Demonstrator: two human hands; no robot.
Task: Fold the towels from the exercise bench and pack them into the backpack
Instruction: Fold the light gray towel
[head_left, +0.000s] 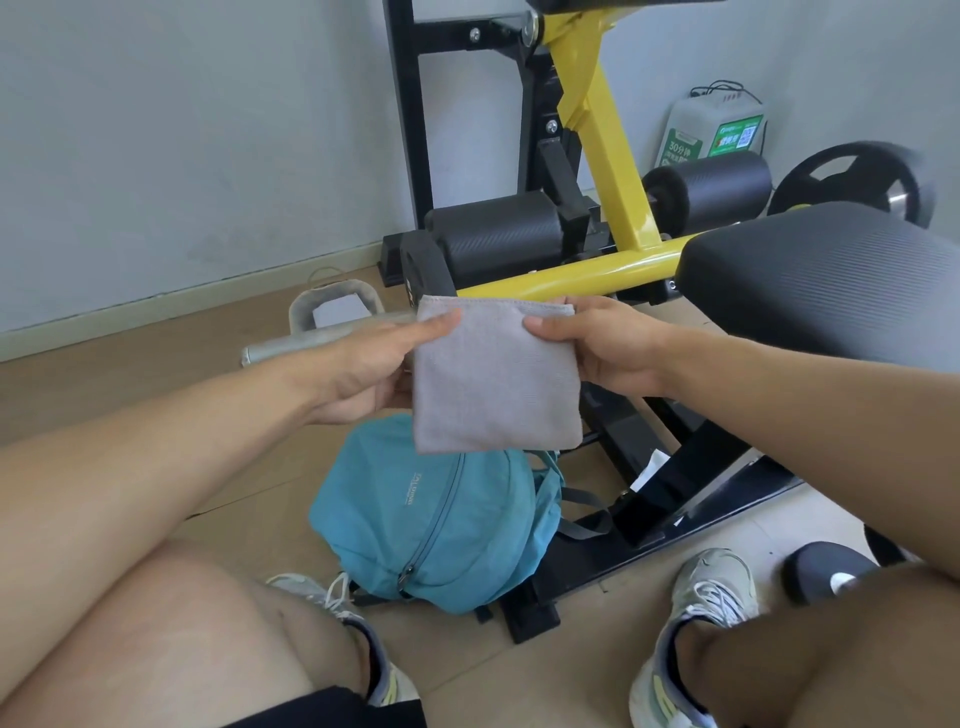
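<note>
A folded square of grey woven towel cloth (496, 376) hangs in the air between both hands, held up above the floor and over the top of a teal nylon backpack (431, 525). The left hand (363, 364) grasps the towel's left edge, its thumb laid along the front near the upper corner and its fingers tucked behind the cloth. The right hand (592, 343) pinches the upper right corner, thumb on the front face and fingers curled round the back. The towel hangs flat with its stitched hem along the top. The backpack lies on the tan floor (130, 395) between the person's two feet in pale running shoes (711, 597), its front zipper shut as far as can be seen and its grey straps trailing toward the black steel base of the bench. The black padded bench (831, 280) with its ribbed cover stands to the right, well apart from the towel, carried on a yellow steel frame (608, 156) with black foam rollers (717, 189) behind. Near the bench's far end a black weight plate (857, 182) sits on its bar. A chrome bar (311, 345) with a grey padded handle lies on the floor behind the left hand, by the grey wall (182, 130).
</note>
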